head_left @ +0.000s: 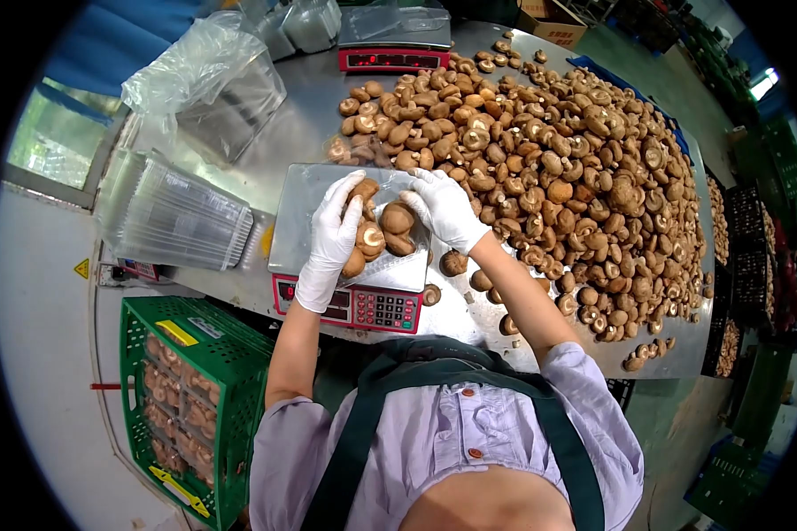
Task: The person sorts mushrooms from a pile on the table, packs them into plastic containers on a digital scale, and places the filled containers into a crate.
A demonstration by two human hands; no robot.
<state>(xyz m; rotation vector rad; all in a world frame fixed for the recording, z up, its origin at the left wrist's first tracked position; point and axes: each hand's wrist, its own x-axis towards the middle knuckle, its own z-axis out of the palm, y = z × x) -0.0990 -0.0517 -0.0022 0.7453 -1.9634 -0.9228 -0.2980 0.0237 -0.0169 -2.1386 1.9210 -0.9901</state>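
Observation:
Both hands wear white gloves over a red scale [385, 310] with a metal plate [294, 221]. On the plate, several brown mushrooms [371, 237] lie in a clear plastic tray [397, 273]. My left hand [333, 232] curves round the mushrooms at the tray's left side, its fingertips on them. My right hand [448, 209] is at the tray's upper right, fingers bent over its edge beside a round mushroom [398, 218]; whether it grips anything is hidden. A large heap of mushrooms [558, 177] spreads to the right of the scale.
Nested clear trays [181, 212] lie left of the scale, below a plastic bag [195, 66]. A second red scale [394, 55] stands at the back. A green crate [239, 389] with packed mushrooms is at the lower left. Loose mushrooms [454, 263] lie near my right forearm.

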